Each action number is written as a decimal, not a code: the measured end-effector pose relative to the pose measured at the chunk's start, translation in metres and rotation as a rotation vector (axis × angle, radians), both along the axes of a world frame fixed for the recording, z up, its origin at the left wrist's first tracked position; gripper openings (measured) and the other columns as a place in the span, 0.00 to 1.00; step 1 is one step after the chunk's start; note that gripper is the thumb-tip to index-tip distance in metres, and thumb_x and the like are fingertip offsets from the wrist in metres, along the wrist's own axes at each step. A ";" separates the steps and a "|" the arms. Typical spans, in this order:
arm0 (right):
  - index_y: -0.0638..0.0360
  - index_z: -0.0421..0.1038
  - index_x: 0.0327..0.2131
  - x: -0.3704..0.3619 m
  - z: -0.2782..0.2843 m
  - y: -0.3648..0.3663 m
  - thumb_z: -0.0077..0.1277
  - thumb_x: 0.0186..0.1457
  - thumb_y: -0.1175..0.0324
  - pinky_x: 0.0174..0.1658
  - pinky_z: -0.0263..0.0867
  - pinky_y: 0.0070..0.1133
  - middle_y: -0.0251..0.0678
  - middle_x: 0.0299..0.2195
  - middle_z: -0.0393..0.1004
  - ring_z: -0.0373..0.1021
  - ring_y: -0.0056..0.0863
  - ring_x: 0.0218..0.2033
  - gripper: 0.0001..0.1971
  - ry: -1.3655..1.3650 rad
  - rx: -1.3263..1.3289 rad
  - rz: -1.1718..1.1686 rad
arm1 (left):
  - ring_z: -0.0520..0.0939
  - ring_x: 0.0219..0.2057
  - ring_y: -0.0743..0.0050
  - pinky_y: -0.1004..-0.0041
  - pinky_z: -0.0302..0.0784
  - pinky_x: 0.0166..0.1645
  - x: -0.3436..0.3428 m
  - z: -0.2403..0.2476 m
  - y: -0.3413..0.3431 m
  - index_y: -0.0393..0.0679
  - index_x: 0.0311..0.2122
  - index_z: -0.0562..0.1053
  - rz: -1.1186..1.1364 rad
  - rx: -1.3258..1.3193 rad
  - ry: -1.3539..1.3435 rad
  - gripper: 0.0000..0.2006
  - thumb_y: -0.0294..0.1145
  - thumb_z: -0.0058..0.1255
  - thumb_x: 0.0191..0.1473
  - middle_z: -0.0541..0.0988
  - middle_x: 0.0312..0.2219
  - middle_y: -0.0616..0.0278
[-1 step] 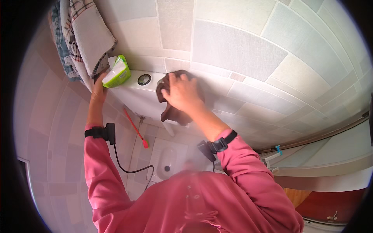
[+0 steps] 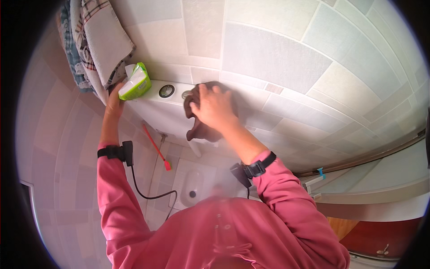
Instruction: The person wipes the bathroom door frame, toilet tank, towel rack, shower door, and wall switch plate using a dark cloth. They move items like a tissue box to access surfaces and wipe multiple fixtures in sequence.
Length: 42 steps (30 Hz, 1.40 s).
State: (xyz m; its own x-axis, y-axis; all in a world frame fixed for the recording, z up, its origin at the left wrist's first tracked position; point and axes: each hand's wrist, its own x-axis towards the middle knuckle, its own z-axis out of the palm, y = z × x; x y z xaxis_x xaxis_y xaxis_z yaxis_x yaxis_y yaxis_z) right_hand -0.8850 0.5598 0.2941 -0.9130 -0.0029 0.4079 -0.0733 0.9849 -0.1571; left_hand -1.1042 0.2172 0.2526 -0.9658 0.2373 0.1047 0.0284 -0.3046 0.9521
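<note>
My right hand point(image 2: 215, 107) presses a dark brown cloth point(image 2: 201, 131) onto the right part of a narrow white ledge point(image 2: 152, 104), which looks like a toilet cistern top. The fingers bend over the cloth, and its wavy edge hangs down the front. Just left of the cloth a small round fitting point(image 2: 186, 94) shows, partly covered. Farther left is a round dark-rimmed button point(image 2: 166, 91). At the ledge's left end my left hand point(image 2: 115, 96) grips a green and white pack of tissues point(image 2: 136, 84) from its outer side; most of its fingers are hidden behind the pack.
Towels point(image 2: 105, 42) hang at the upper left, close to my left hand. A red-handled brush point(image 2: 156, 148) leans below the ledge, near a white squat toilet point(image 2: 190, 181). Tiled wall point(image 2: 273, 54) rises behind. A cable point(image 2: 148, 197) runs from my left wristband point(image 2: 121, 152).
My right hand and the brown cloth have shifted slightly to the right along the ledge, uncovering part of the small round fitting. My left hand and the tissue pack have barely moved.
</note>
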 end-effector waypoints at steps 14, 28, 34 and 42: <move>0.69 0.69 0.45 0.065 -0.003 0.058 0.51 0.56 0.64 0.44 0.70 0.40 0.57 0.33 0.77 0.74 0.55 0.39 0.18 -0.190 -0.418 -0.216 | 0.79 0.46 0.78 0.76 0.72 0.50 0.004 0.000 0.010 0.43 0.56 0.70 0.030 0.018 0.009 0.21 0.38 0.50 0.59 0.79 0.45 0.67; 0.59 0.63 0.56 -0.033 0.019 -0.014 0.49 0.56 0.68 0.48 0.66 0.40 0.53 0.41 0.75 0.70 0.51 0.44 0.23 -0.012 -0.051 0.266 | 0.79 0.42 0.79 0.77 0.72 0.47 0.010 -0.001 0.016 0.43 0.50 0.76 0.068 0.012 -0.006 0.18 0.40 0.53 0.56 0.81 0.40 0.67; 0.57 0.66 0.53 -0.026 0.010 -0.004 0.49 0.58 0.63 0.47 0.64 0.40 0.50 0.37 0.77 0.71 0.49 0.41 0.20 -0.114 -0.007 0.279 | 0.79 0.38 0.79 0.77 0.73 0.42 0.015 0.003 0.019 0.43 0.45 0.78 0.075 0.064 0.034 0.15 0.38 0.55 0.54 0.81 0.36 0.67; 0.60 0.67 0.51 -0.015 0.004 -0.014 0.56 0.54 0.67 0.40 0.68 0.36 0.46 0.36 0.77 0.71 0.45 0.39 0.21 0.038 -0.007 0.315 | 0.79 0.38 0.79 0.78 0.72 0.42 0.021 0.009 0.023 0.43 0.46 0.76 0.075 0.019 0.035 0.16 0.37 0.55 0.54 0.80 0.37 0.67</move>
State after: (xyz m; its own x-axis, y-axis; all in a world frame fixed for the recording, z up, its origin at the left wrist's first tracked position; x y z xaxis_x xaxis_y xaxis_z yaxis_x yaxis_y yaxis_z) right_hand -0.9004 0.5461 0.2976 -0.8520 -0.2800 0.4424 -0.3802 0.9118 -0.1551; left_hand -1.0832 0.2402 0.2618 -0.9765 0.1619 0.1423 0.0849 -0.3183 0.9442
